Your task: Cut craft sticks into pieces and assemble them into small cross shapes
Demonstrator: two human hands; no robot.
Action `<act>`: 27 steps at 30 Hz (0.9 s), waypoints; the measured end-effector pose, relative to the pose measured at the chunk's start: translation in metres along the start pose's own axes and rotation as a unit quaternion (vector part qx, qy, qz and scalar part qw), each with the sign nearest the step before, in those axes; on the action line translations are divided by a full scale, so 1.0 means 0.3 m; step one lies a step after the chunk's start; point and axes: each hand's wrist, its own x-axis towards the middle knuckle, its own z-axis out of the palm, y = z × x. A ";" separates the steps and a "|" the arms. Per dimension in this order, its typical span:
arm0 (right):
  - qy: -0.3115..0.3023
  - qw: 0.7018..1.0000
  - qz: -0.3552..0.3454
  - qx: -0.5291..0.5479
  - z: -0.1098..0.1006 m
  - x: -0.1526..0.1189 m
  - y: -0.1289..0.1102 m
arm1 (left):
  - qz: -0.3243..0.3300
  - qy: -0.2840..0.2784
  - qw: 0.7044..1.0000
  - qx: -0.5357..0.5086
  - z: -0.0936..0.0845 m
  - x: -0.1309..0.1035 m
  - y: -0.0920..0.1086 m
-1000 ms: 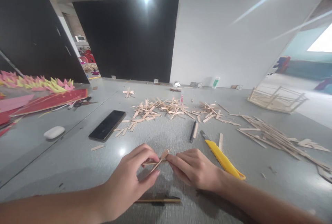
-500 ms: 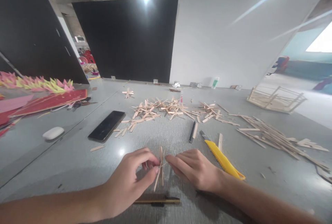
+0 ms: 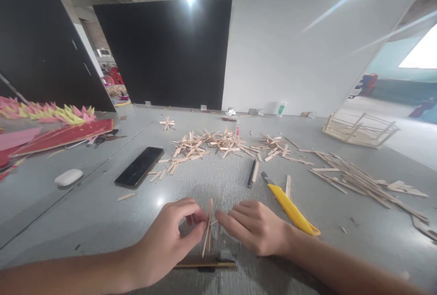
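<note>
Between thumb and fingertips, my left hand (image 3: 179, 231) pinches a small star of crossed wooden craft sticks (image 3: 210, 208), its long sticks standing nearly upright. My right hand (image 3: 254, 226) is just to the right, fingers curled and closed, the tips beside a short stick end that points its way. Whether anything sits in those fingers is hidden. Below the star, a thin yellowish strip with a dark piece (image 3: 206, 265) lies on the grey table (image 3: 112, 222). A yellow utility knife (image 3: 292, 208) rests right of my right hand.
Piles of short wooden sticks (image 3: 194, 144) spread across the middle, with long strips (image 3: 362, 181) at right. A phone (image 3: 139, 166), a white case (image 3: 68, 177) and a dark pen (image 3: 251, 174) lie around. A stick frame (image 3: 358, 131) stands at far right; upright panels (image 3: 164, 53) close the back.
The star has tilted slightly and sunk a little in my left hand's pinch. My right fingers have shifted slightly down. The other things keep their places on the table.
</note>
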 end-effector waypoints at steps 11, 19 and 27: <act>0.012 0.999 -0.028 -0.024 0.002 0.007 -0.012 | -0.007 -0.032 0.999 0.008 0.015 -0.007 0.015; 0.014 0.999 -0.024 -0.030 0.001 0.006 -0.011 | -0.039 -0.039 0.998 0.004 0.011 0.000 0.021; 0.010 0.999 -0.005 -0.037 0.004 -0.001 -0.006 | -0.014 -0.018 0.999 -0.028 0.007 0.008 0.005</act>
